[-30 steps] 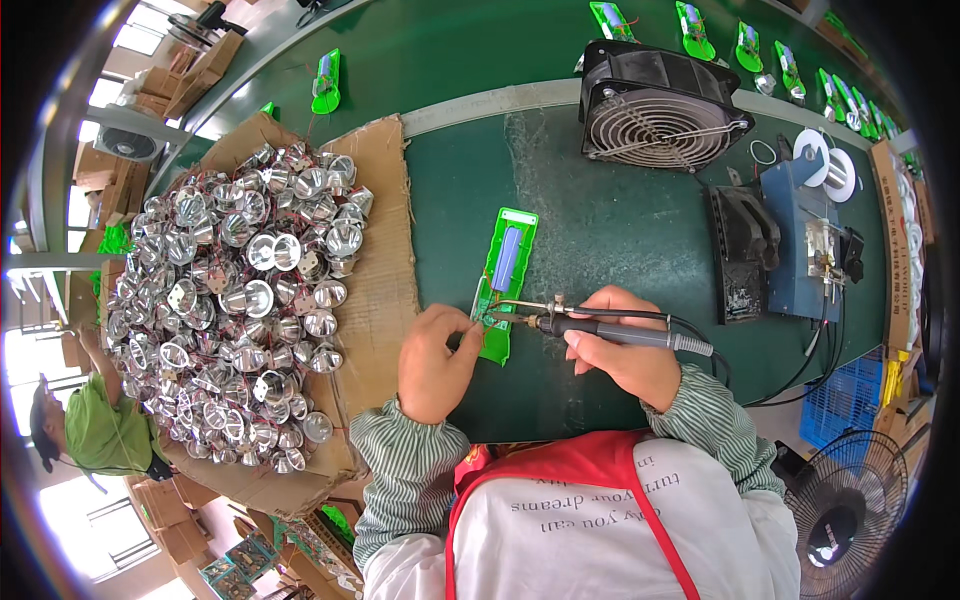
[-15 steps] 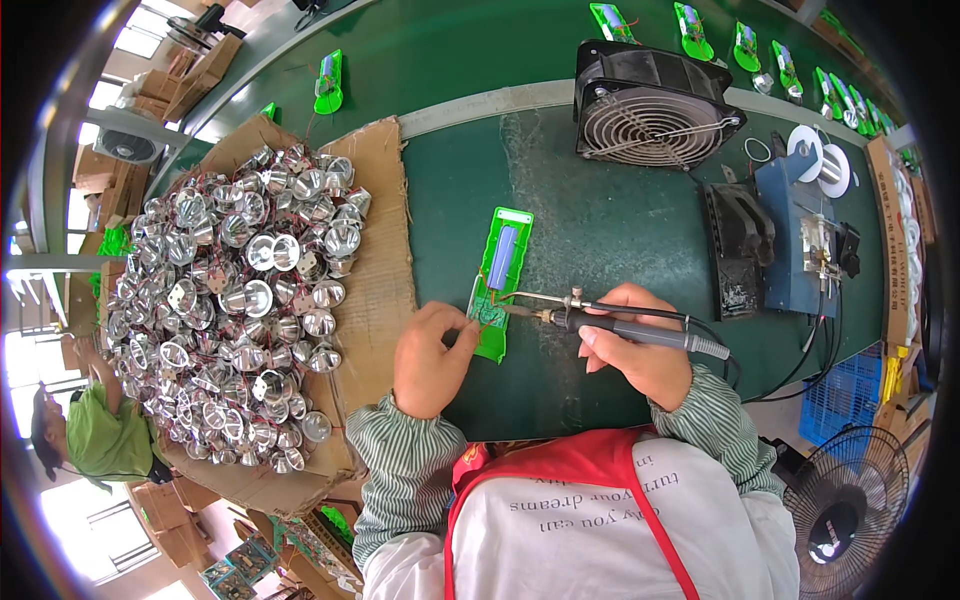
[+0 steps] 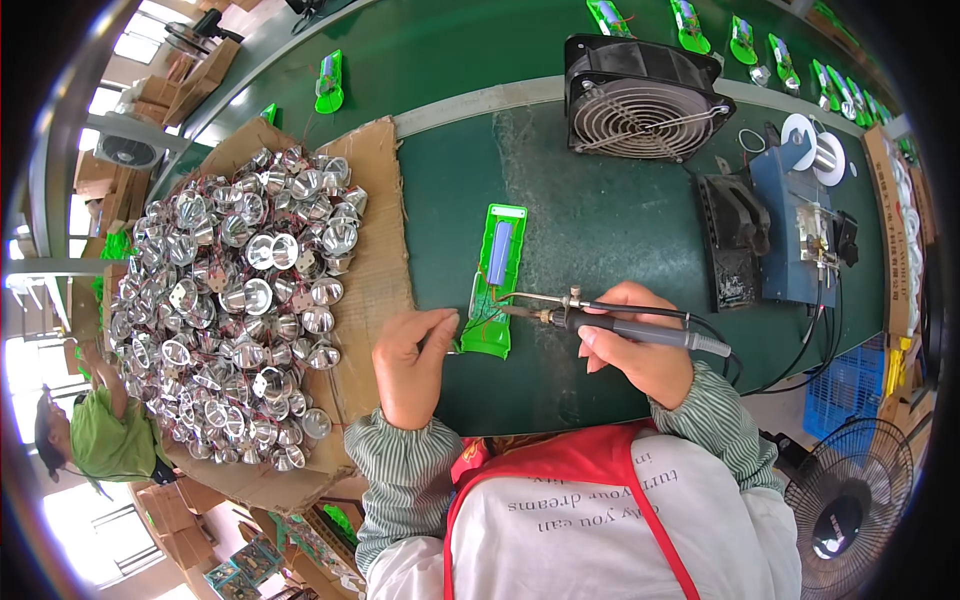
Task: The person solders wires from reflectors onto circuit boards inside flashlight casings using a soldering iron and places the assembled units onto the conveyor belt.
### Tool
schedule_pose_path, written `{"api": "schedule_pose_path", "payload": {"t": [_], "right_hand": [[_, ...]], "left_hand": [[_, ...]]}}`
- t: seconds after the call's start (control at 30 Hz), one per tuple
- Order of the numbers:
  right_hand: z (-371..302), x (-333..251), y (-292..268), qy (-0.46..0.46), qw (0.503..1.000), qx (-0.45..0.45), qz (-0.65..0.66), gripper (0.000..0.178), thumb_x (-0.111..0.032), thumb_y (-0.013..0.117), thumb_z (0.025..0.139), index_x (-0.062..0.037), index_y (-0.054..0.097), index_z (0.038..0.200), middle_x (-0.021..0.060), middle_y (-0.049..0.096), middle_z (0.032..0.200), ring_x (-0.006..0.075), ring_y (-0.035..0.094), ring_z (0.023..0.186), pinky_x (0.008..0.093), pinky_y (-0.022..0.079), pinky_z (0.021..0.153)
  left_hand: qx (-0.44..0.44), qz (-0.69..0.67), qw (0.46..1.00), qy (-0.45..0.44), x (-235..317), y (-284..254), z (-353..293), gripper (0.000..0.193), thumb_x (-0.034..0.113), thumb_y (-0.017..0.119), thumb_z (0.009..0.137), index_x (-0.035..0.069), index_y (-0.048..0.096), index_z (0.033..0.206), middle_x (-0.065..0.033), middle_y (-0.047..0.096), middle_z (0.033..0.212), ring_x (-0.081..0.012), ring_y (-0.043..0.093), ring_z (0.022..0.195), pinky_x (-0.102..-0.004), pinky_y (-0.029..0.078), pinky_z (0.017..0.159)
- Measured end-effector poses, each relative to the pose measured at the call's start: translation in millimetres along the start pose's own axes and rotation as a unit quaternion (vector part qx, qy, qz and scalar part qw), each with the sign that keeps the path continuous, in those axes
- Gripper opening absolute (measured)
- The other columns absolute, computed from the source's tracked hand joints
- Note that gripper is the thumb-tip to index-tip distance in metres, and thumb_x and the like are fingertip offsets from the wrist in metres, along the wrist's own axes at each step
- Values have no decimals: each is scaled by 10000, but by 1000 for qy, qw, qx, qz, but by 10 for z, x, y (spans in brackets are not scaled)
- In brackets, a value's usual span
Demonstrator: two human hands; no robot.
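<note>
A bright green plastic casing [image 3: 487, 340] lies on the green bench, with a blue-grey cylindrical battery [image 3: 499, 250] in its upper part. Below the battery sit a small circuit board and thin coloured wires. My right hand [image 3: 640, 350] grips a grey soldering iron [image 3: 630, 328] with a metal solder-feed tube [image 3: 540, 297] clamped on it. The iron's tip and the tube's end are over the board, whether touching I cannot tell. Left of the casing, my left hand [image 3: 410, 362] is closed, thumb and forefinger pinching a thin dark wire [image 3: 474, 324] that runs to the board.
A heap of silver reflector cups [image 3: 230, 320] covers cardboard [image 3: 375, 240] at left. A black square fan [image 3: 648, 105] stands at the back, near a blue solder feeder [image 3: 785, 225] with a wire spool [image 3: 828, 158]. More green casings [image 3: 328, 82] lie on the far belt.
My left hand has drawn back left from the board, the dark wire stretching from the board to its fingertips. The casing turned slightly more upright. My right hand and iron stay nearly still.
</note>
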State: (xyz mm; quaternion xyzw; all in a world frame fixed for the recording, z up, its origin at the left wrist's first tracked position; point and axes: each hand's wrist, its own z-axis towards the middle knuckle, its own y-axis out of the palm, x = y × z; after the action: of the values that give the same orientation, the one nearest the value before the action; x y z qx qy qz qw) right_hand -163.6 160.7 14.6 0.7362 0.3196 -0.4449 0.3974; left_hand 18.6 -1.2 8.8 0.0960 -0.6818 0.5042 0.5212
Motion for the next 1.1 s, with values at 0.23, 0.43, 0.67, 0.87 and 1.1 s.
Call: {"api": "schedule_pose_path", "payload": {"t": [0.23, 0.43, 0.67, 0.87, 1.1], "right_hand": [[9, -2, -5, -4, 1000, -2, -1, 155, -36, 604, 774, 32, 510, 876, 88, 586, 761, 115, 588, 650, 237, 505, 537], [45, 21, 9, 11, 1000, -12, 2, 150, -33, 603, 767, 34, 513, 867, 90, 589, 752, 115, 587, 641, 242, 501, 535], [70, 29, 7, 22, 999, -22, -12, 140, -28, 600, 764, 34, 511, 852, 90, 590, 749, 111, 584, 636, 243, 498, 533], [96, 53, 19, 19, 1000, -18, -14, 134, -31, 596, 758, 27, 515, 847, 86, 590, 735, 106, 577, 618, 239, 492, 531], [92, 44, 16, 19, 999, -20, -37, 141, -39, 601, 753, 27, 516, 844, 82, 590, 733, 103, 576, 610, 238, 493, 530]], "left_hand": [[-26, 88, 995, 30, 44, 121, -47, 85, 48, 635, 725, 13, 619, 800, -112, 570, 729, -252, 522, 693, -341, 419, 640], [-29, 155, 985, 72, 86, 164, -31, 64, 46, 625, 724, 0, 599, 761, -107, 556, 856, -266, 518, 811, -340, 410, 687], [-25, 140, 986, 86, 51, 195, -14, 63, 47, 632, 705, 11, 604, 748, -110, 556, 867, -281, 509, 818, -354, 413, 712], [-32, 141, 985, 92, 66, 208, 9, 67, 44, 631, 685, 28, 605, 745, -105, 561, 837, -291, 508, 796, -370, 416, 695], [-43, 148, 983, 96, 69, 227, 9, 70, 40, 620, 671, 25, 587, 730, -114, 558, 846, -302, 510, 784, -379, 418, 685]]}}
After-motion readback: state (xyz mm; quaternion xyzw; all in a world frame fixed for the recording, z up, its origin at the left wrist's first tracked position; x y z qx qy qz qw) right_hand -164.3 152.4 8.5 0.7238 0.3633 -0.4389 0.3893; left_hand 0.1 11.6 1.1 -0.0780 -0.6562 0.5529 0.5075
